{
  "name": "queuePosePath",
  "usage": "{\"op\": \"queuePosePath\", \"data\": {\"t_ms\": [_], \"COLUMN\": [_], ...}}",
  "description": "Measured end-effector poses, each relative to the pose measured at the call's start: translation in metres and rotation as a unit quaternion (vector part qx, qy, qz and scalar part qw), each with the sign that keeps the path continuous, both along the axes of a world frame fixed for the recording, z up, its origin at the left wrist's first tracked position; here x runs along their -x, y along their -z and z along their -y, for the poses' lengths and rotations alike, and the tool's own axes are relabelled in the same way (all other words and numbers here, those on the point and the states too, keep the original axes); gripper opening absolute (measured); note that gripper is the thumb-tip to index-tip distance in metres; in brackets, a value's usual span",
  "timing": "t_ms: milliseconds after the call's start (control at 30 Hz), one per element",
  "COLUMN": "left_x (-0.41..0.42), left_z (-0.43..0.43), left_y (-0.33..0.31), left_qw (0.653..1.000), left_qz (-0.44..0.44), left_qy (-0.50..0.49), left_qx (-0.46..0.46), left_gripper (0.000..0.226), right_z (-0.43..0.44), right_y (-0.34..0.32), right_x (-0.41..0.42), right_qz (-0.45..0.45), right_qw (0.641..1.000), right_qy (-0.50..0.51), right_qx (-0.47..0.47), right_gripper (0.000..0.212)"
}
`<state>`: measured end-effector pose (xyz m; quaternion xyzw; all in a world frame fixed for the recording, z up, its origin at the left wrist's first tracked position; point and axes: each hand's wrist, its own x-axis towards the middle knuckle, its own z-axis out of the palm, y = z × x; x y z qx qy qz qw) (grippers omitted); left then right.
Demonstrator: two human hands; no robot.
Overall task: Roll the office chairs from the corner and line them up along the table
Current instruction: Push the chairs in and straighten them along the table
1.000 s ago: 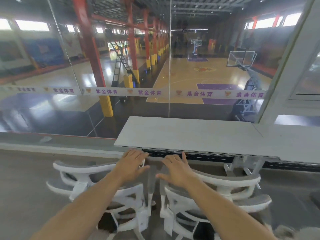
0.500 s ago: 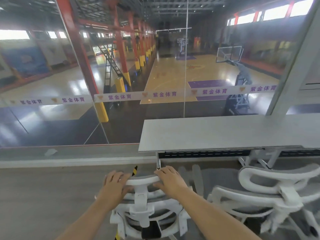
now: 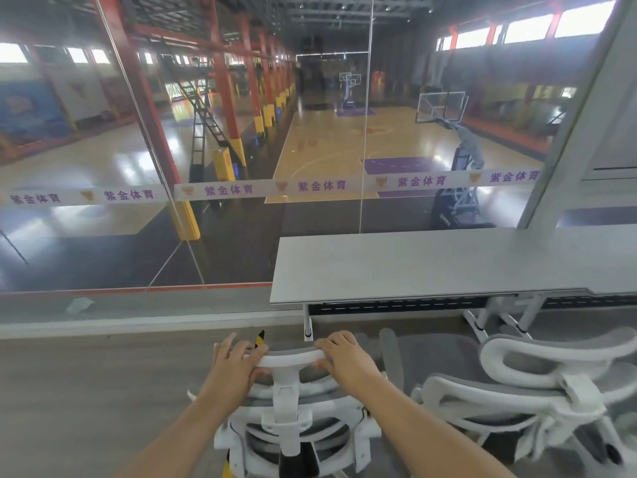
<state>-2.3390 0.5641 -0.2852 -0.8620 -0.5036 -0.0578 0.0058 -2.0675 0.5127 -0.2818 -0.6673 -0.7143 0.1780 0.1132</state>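
A white-framed office chair (image 3: pixel 287 405) with grey mesh stands right in front of me, its back toward me, at the left end of the long grey table (image 3: pixel 448 263). My left hand (image 3: pixel 234 365) grips the left side of its headrest and my right hand (image 3: pixel 344 357) grips the right side. A second white office chair (image 3: pixel 537 384) stands just to the right, facing the table edge. The chairs' bases are mostly out of view.
Beyond the table a glass wall (image 3: pixel 206 167) with a white lettered strip looks onto a basketball hall. A low grey ledge (image 3: pixel 103 319) runs under the glass at left. Grey floor (image 3: pixel 86 391) lies to the left of the chair. Table legs (image 3: pixel 499 319) stand under the desktop.
A second ago my hands rested on two chairs side by side. Both hands have since come onto one chair's headrest, the other chair has ended up at the right, and my view has shifted left.
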Motion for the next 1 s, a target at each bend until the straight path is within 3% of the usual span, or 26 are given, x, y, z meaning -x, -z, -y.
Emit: {"op": "queuePosePath", "data": {"t_ms": [100,233,367,700,867,1000], "left_x": [-0.002,-0.006,-0.005,-0.001,-0.006,-0.007], "left_z": [-0.004,-0.011,-0.014,-0.004,0.007,0.01], "left_y": [0.0,-0.004,-0.006,-0.016,-0.024,-0.021], "left_qw": [1.0,1.0,1.0,1.0,0.997,0.999], "left_qz": [0.009,0.022,0.024,0.008,0.055,0.043], "left_qy": [0.002,-0.008,-0.007,-0.004,-0.02,0.004], "left_qx": [-0.004,0.001,-0.011,0.023,0.058,0.018], "left_gripper": [0.036,0.072,0.082,0.081,0.059,0.058], "right_z": [-0.004,-0.01,-0.013,-0.008,0.0,0.006], "right_y": [0.001,0.004,0.007,0.006,0.007,0.009], "right_x": [-0.002,-0.002,-0.001,0.005,0.003,0.001], "right_qz": [-0.007,-0.01,0.004,0.036,0.045,0.043], "right_qw": [1.0,1.0,1.0,0.999,0.998,0.998], "right_qy": [0.002,0.007,0.005,0.001,-0.003,0.002], "right_qx": [-0.006,-0.011,-0.015,-0.026,-0.04,-0.042], "right_gripper": [0.045,0.046,0.046,0.043,0.043,0.043]}}
